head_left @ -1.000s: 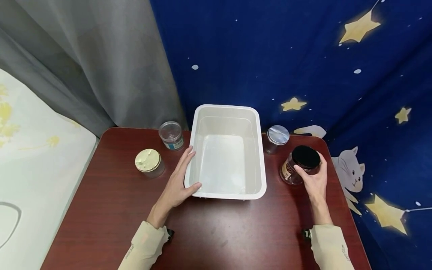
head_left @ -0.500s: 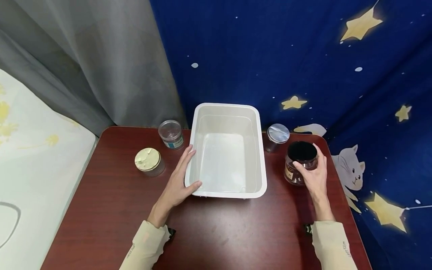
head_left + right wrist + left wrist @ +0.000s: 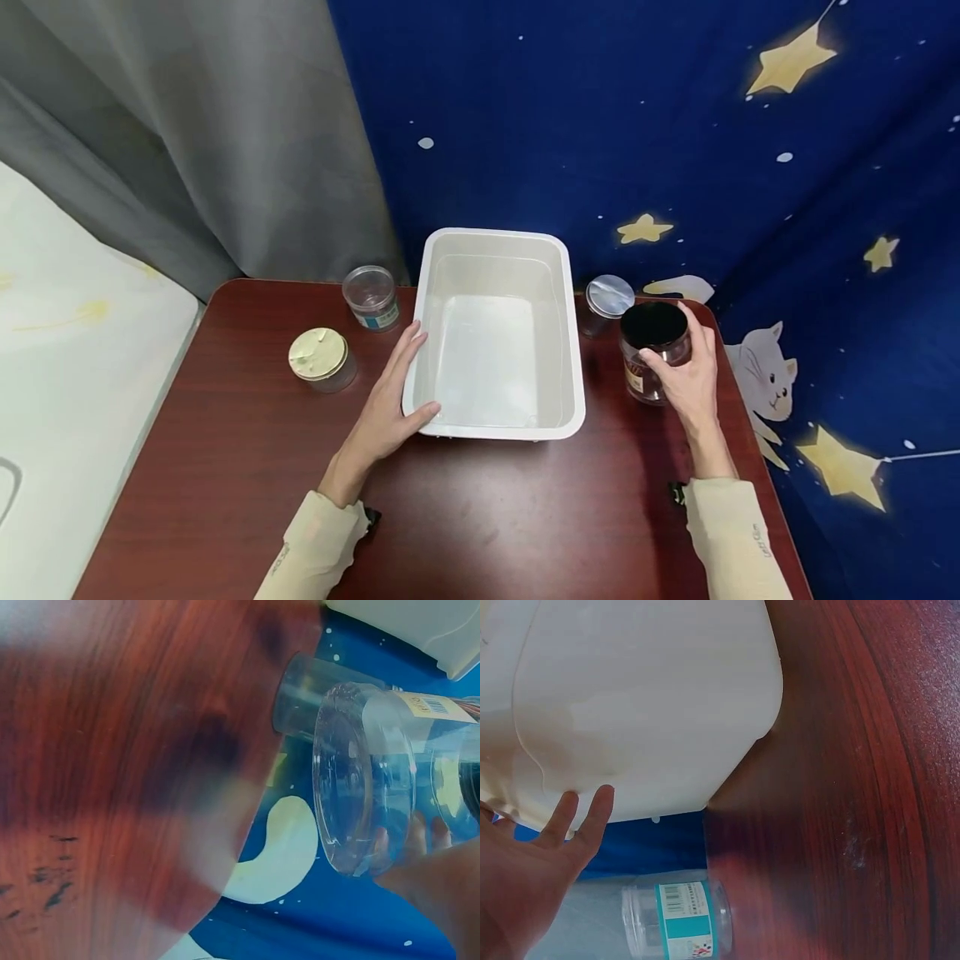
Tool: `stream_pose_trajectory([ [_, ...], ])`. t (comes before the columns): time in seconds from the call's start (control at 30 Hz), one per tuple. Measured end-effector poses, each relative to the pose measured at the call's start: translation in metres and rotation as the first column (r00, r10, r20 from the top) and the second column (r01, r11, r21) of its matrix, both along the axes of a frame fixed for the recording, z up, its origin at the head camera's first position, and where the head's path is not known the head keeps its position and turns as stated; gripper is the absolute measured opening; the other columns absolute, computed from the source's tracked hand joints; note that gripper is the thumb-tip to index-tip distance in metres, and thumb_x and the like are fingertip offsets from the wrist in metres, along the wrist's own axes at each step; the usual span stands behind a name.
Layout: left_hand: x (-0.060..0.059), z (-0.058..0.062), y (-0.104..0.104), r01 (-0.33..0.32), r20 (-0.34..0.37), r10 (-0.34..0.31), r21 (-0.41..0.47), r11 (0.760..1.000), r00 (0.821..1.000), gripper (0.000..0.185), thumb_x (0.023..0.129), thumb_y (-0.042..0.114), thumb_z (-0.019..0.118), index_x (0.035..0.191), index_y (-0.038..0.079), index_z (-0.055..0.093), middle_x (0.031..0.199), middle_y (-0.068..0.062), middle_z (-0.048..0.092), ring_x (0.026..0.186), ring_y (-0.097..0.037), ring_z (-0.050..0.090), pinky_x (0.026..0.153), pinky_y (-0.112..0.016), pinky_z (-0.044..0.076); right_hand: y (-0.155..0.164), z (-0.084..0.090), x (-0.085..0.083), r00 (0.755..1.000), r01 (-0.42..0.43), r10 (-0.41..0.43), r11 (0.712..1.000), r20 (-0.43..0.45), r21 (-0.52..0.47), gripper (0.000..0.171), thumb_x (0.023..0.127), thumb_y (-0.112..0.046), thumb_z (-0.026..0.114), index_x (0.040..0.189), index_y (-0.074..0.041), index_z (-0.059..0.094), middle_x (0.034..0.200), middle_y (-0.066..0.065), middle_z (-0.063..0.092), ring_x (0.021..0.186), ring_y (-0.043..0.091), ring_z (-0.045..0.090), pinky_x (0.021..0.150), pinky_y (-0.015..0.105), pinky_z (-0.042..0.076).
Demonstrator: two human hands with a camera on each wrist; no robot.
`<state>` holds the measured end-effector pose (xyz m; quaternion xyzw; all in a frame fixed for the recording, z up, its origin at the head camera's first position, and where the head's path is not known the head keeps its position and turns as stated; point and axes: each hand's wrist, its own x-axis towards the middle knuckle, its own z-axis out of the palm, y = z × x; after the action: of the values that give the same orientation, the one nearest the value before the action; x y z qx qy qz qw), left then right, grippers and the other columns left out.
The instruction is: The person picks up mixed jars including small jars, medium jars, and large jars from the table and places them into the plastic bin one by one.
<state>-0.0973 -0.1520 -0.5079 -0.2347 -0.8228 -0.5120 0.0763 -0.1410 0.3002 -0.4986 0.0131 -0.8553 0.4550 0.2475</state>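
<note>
While our right hand [image 3: 686, 379] curls its fingers around the black-lidded jar [image 3: 651, 350], the jar is lifted off the dark red table [image 3: 487, 508]; the right wrist view shows its clear base [image 3: 364, 780] in the air, with no wood under it. From the white tub [image 3: 497, 333] in the middle of the table, this jar is at about 3 o'clock, just beside the tub's right wall but not touching it.

Our left hand [image 3: 390, 404] lies flat and open against the tub's left side at about 8 o'clock, with the fingers straight along the wall and the thumb at the near corner. The left wrist view shows these fingertips [image 3: 592, 817] touching the white plastic.

Three more jars stand on the table. A silver-lidded jar [image 3: 606, 302] is at about 2 o'clock from the tub, just behind the lifted jar. A clear jar with a teal label [image 3: 371, 297] is at 10 o'clock, and a gold-lidded jar [image 3: 321, 358] is at 9 o'clock, near the left hand but apart from it.
</note>
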Motion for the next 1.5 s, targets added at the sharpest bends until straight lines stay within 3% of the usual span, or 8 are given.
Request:
stream_pose_trajectory([
  [0.2,-0.001,-0.002,0.002,-0.007,0.007,0.007,0.005,1.0,1.0,0.087,0.087,0.044,0.07,0.157,0.016,0.027,0.166,-0.001,0.014,0.149,-0.023,0.02,0.112,-0.058,0.024,0.0,0.013,-0.003,0.999,-0.034,0.035,0.999,-0.015,0.034,0.091,0.068,-0.002,0.089,0.147,-0.022,0.05,0.127,0.014,0.053,0.113,0.004,0.044,0.093,0.016,0.034],
  [0.43,-0.001,-0.002,0.002,-0.005,0.004,0.006,-0.004,1.0,1.0,0.086,0.088,0.048,0.068,0.156,0.013,0.029,0.166,-0.002,0.014,0.149,-0.024,0.02,0.11,-0.06,0.026,-0.006,0.033,-0.015,0.993,-0.109,0.106,0.991,0.044,0.082,0.092,0.069,-0.005,0.09,0.148,-0.027,0.048,0.141,0.006,0.054,0.123,0.016,0.051,0.102,0.017,0.034],
  [0.57,-0.001,-0.002,0.001,-0.008,0.006,0.008,-0.004,1.0,1.0,0.086,0.089,0.054,0.065,0.157,0.016,0.028,0.166,0.0,0.013,0.15,-0.023,0.019,0.11,-0.06,0.026,-0.011,0.044,-0.027,0.992,-0.11,0.098,0.979,0.079,0.169,0.093,0.07,-0.015,0.091,0.149,-0.036,0.045,0.133,0.011,0.057,0.113,0.024,0.052,0.093,0.022,0.035],
  [0.73,-0.001,-0.001,0.001,-0.012,0.006,0.012,-0.009,1.0,1.0,0.089,0.089,0.059,0.062,0.156,0.012,0.028,0.166,0.0,0.013,0.15,-0.023,0.019,0.11,-0.06,0.026,-0.014,0.051,-0.035,0.991,-0.125,0.112,0.968,0.072,0.219,0.093,0.072,-0.019,0.09,0.15,-0.036,0.044,0.117,0.014,0.059,0.095,0.022,0.047,0.079,0.026,0.031],
  [0.93,-0.001,-0.001,0.002,-0.012,-0.003,0.012,-0.005,1.0,1.0,0.09,0.089,0.062,0.06,0.157,0.012,0.027,0.166,-0.001,0.013,0.15,-0.024,0.019,0.111,-0.059,0.025,-0.018,0.056,-0.039,0.988,-0.154,0.147,0.961,0.046,0.228,0.094,0.068,-0.019,0.092,0.149,-0.032,0.046,0.125,0.012,0.059,0.103,0.022,0.052,0.084,0.023,0.034],
  [1.2,-0.003,0.0,0.004,-0.007,-0.011,0.007,-0.007,1.0,1.0,0.095,0.089,0.069,0.053,0.157,0.008,0.026,0.166,-0.002,0.013,0.15,-0.024,0.019,0.111,-0.06,0.025,-0.025,0.071,-0.041,0.982,-0.179,0.158,0.951,0.1,0.252,0.097,0.069,-0.027,0.092,0.151,-0.033,0.042,0.139,0.012,0.055,0.122,0.03,0.052,0.099,0.052,0.04],
  [1.33,-0.003,-0.002,0.004,-0.008,-0.013,0.008,-0.004,1.0,1.0,0.094,0.089,0.068,0.054,0.157,0.009,0.026,0.166,-0.002,0.013,0.15,-0.024,0.019,0.111,-0.061,0.024,-0.032,0.083,-0.049,0.979,-0.205,0.19,0.937,0.078,0.284,0.095,0.068,-0.028,0.093,0.15,-0.029,0.045,0.141,0.009,0.055,0.125,0.032,0.051,0.102,0.054,0.036],
  [1.5,-0.002,-0.003,0.003,-0.011,-0.011,0.011,0.006,1.0,1.0,0.091,0.09,0.065,0.056,0.157,0.012,0.027,0.166,-0.003,0.014,0.149,-0.025,0.02,0.111,-0.061,0.023,-0.04,0.095,-0.059,0.974,-0.223,0.222,0.914,0.043,0.34,0.092,0.065,-0.033,0.093,0.146,-0.03,0.05,0.139,0.008,0.057,0.117,0.033,0.052,0.094,0.051,0.038],
])
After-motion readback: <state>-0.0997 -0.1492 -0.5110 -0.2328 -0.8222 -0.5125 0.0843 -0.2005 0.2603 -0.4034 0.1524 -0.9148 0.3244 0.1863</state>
